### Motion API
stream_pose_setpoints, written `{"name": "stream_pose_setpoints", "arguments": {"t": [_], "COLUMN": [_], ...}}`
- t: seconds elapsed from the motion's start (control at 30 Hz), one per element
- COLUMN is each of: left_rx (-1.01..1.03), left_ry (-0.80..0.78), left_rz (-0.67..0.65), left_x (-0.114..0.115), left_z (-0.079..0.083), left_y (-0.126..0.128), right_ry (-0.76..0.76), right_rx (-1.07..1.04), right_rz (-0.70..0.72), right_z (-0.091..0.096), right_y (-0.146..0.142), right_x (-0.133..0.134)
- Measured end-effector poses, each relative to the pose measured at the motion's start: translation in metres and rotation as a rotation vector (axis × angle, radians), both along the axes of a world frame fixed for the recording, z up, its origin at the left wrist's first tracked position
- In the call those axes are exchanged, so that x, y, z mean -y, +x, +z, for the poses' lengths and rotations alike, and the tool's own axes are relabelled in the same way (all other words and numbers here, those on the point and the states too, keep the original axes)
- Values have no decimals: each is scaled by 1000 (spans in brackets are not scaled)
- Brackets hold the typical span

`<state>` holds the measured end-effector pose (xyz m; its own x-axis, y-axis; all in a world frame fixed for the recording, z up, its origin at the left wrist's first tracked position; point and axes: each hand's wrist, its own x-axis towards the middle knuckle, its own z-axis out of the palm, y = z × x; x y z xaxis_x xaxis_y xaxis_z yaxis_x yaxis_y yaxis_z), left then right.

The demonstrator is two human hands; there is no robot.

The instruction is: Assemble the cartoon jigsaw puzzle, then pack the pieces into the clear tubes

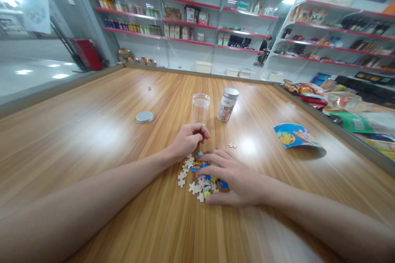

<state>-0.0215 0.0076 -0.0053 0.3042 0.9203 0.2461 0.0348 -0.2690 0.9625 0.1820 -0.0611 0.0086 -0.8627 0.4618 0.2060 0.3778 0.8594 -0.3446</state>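
A loose heap of jigsaw pieces (193, 188) lies on the wooden table, some with plain pale backs up, others showing blue, yellow and pink print. My right hand (231, 176) rests over the heap with its fingers spread, covering part of it. Just beyond the heap, my left hand (189, 139) is closed with the fingers curled in; anything inside them is hidden. It is in front of a clear plastic jar (200, 109) that stands upright. Right of that jar stands a printed can (227, 107) with a silvery top. Two or so joined pale pieces (232, 145) lie apart.
A round silver lid (145, 117) lies at left on the table (108, 164), with a tiny object (149, 88) farther back. A curled picture sheet (294, 135) lies at right. Snack packets (354, 107) line the right edge; stocked shelves (191, 24) stand behind.
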Motion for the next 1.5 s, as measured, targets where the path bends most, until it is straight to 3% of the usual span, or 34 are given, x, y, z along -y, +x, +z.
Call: {"name": "stream_pose_setpoints", "arguments": {"t": [0.43,0.5,0.57,0.63,0.7,0.87,1.03,1.17,1.27,1.37,1.5], "left_rx": [-18,-24,-31,-36,-35,-36,-46,-42,-10,4,36], "left_ry": [2,2,1,-2,-1,13,17,73,301,510,355], "left_rz": [-8,-6,-1,1,1,-4,0,31,213,476,632], "left_x": [0,0,0,0,-1,-1,0,4,7,6,-8], "left_z": [-1,0,0,0,0,0,1,3,4,3,-1], "left_y": [0,0,-1,-1,-1,-1,-1,-3,-6,-8,-7], "right_ry": [11,58,83,36,-66,-259,-433,-366,-191,-128,-108], "right_rx": [-321,-442,-521,-499,-397,-178,-287,-186,-44,22,77], "right_rz": [-18,-138,-351,-550,-615,-364,-174,1,95,81,49], "right_z": [-5,-3,-2,-5,-9,-12,-3,3,4,2,2], "right_y": [1,5,12,20,24,20,18,24,24,21,16], "right_x": [-7,-12,-20,-30,-36,-23,-13,-21,-22,-20,-17]}}
